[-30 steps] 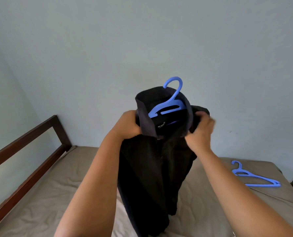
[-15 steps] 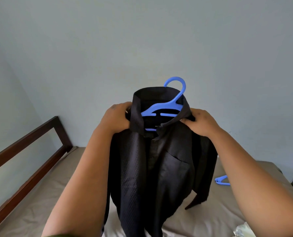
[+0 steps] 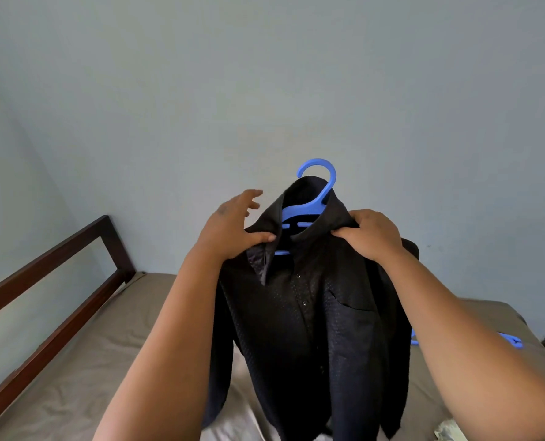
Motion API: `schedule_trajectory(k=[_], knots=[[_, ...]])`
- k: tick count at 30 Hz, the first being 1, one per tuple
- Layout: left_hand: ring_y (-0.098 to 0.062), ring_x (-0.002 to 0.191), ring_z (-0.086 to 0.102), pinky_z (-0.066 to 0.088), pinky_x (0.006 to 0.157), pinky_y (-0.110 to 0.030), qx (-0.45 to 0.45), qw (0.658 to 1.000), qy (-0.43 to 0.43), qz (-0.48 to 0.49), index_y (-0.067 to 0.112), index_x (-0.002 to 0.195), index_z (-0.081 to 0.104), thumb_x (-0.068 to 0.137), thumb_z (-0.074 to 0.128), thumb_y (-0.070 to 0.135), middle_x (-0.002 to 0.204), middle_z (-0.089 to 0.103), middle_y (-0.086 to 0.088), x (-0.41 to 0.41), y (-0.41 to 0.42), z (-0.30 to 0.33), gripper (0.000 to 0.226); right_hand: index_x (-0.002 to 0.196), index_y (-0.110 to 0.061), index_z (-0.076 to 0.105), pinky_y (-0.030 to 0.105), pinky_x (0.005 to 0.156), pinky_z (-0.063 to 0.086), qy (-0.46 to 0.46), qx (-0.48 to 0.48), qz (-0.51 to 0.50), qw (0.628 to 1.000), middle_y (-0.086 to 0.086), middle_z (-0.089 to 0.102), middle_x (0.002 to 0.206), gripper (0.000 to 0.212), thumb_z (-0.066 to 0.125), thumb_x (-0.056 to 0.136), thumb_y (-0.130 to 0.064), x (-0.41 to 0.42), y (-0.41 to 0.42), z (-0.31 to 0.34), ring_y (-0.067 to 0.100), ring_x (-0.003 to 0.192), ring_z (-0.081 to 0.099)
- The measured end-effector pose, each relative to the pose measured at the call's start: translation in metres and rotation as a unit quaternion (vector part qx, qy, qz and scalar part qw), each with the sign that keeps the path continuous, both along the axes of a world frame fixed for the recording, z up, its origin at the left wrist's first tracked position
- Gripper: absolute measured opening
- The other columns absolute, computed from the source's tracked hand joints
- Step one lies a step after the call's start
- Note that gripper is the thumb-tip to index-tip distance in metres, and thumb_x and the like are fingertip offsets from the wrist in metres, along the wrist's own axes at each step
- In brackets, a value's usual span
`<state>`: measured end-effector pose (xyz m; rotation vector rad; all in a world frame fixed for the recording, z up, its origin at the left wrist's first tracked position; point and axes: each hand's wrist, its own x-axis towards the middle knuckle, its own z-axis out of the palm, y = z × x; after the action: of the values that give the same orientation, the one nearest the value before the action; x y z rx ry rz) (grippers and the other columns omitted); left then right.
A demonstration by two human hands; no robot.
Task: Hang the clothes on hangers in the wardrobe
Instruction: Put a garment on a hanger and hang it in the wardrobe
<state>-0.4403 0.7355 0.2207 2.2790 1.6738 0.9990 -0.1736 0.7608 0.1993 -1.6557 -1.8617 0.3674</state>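
Note:
A black button-up shirt (image 3: 309,329) hangs in the air in front of me on a blue plastic hanger (image 3: 309,210), whose hook sticks up out of the collar. My right hand (image 3: 373,235) grips the shirt's right shoulder by the collar, fingers curled into the cloth. My left hand (image 3: 233,227) sits at the left collar flap with its thumb on the cloth and its fingers spread out, lifted off the shirt. The shirt's lower part falls over the bed.
Below lies a bed with a tan sheet (image 3: 90,361) and a dark wooden rail (image 3: 51,259) along its left. A second blue hanger (image 3: 513,340) lies on the sheet at the right, mostly behind my right arm. A plain blue-grey wall fills the background.
The shirt has settled wider on the hanger and its left collar flap now lies folded down. My left hand's fingers have let go and spread; the right hand keeps its grip.

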Motion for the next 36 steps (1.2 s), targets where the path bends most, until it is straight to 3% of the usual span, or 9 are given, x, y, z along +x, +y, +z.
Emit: schedule_trajectory(k=[11,13,18,19,20,21,23,28,36], knots=[[-0.008,0.084,0.061,0.046,0.076,-0.026,0.074,0.997,-0.027,-0.001,0.020,0.105,0.064,0.088,0.065,0.039,0.090,0.068,0.007,0.042,-0.005,0.024,0.026,0.083,-0.027,0.062,0.027,0.064,0.039,0.022,0.029,-0.014,0.999,-0.010,0.059,0.078,0.019,0.057,0.088,-0.044,-0.007,-0.001,-0.005,0.015,0.077,0.056],[-0.011,0.077,0.064,0.052,0.077,-0.032,0.021,0.980,-0.198,0.001,0.014,0.096,0.070,0.092,0.062,0.022,0.083,0.071,0.001,0.039,-0.004,0.029,0.012,0.088,-0.024,0.065,0.028,0.067,0.041,0.035,0.035,-0.009,0.999,-0.008,0.063,0.082,0.023,0.056,0.089,-0.045,-0.003,-0.001,-0.007,0.015,0.079,0.057],[-0.027,0.103,0.067,0.053,0.090,-0.034,-0.092,0.695,-0.709,-0.076,0.007,0.133,0.046,0.101,0.043,0.014,0.121,0.061,-0.019,0.043,-0.011,0.054,0.033,0.095,-0.024,0.069,0.030,0.070,0.043,0.064,0.017,0.013,0.998,-0.006,0.067,0.090,0.020,0.060,0.088,-0.041,0.005,0.000,-0.008,0.017,0.085,0.060],[-0.025,0.114,0.062,0.050,0.094,-0.031,-0.061,0.715,-0.694,-0.062,0.009,0.137,0.042,0.102,0.045,0.020,0.130,0.056,-0.015,0.042,-0.012,0.057,0.037,0.093,-0.026,0.069,0.030,0.070,0.043,0.061,0.014,0.009,0.998,-0.007,0.067,0.089,0.019,0.060,0.087,-0.042,0.005,0.000,-0.009,0.017,0.084,0.060],[-0.019,0.122,0.055,0.045,0.098,-0.029,-0.012,0.802,-0.596,-0.032,0.013,0.139,0.040,0.100,0.050,0.028,0.135,0.052,-0.006,0.042,-0.014,0.058,0.044,0.091,-0.027,0.069,0.031,0.069,0.045,0.055,0.015,0.005,0.998,-0.007,0.068,0.088,0.018,0.060,0.086,-0.042,0.004,0.000,-0.011,0.016,0.084,0.060],[-0.012,0.127,0.049,0.040,0.102,-0.027,0.031,0.897,-0.440,-0.009,0.016,0.141,0.038,0.095,0.057,0.038,0.137,0.050,0.002,0.043,-0.015,0.055,0.055,0.088,-0.027,0.069,0.031,0.068,0.046,0.049,0.017,0.003,0.999,-0.008,0.068,0.086,0.018,0.060,0.085,-0.043,0.003,-0.001,-0.013,0.016,0.083,0.061],[-0.005,0.120,0.050,0.039,0.098,-0.023,0.029,0.982,-0.186,-0.014,0.020,0.143,0.034,0.080,0.070,0.053,0.133,0.052,0.010,0.051,-0.014,0.048,0.080,0.085,-0.026,0.068,0.028,0.064,0.045,0.040,0.024,0.009,0.999,-0.008,0.067,0.083,0.019,0.060,0.085,-0.043,-0.002,-0.002,-0.015,0.016,0.081,0.061],[0.004,0.065,0.055,0.046,0.062,-0.023,0.049,0.980,-0.190,-0.042,0.021,0.110,0.061,0.095,0.057,0.037,0.085,0.064,0.006,0.082,-0.011,0.045,0.022,0.088,-0.027,0.067,0.024,0.058,0.035,0.010,0.062,0.044,0.997,-0.010,0.063,0.081,0.017,0.061,0.086,-0.042,-0.016,-0.010,-0.015,0.013,0.077,0.055],[-0.022,0.091,0.066,0.054,0.085,-0.040,0.029,0.966,-0.224,-0.127,0.011,0.097,0.064,0.099,0.052,0.028,0.097,0.069,-0.011,0.048,-0.007,0.043,0.020,0.090,-0.035,0.066,0.024,0.071,0.047,0.080,0.010,0.125,0.989,-0.011,0.066,0.080,0.023,0.078,0.073,-0.045,0.017,-0.016,-0.018,0.007,0.076,0.061]])
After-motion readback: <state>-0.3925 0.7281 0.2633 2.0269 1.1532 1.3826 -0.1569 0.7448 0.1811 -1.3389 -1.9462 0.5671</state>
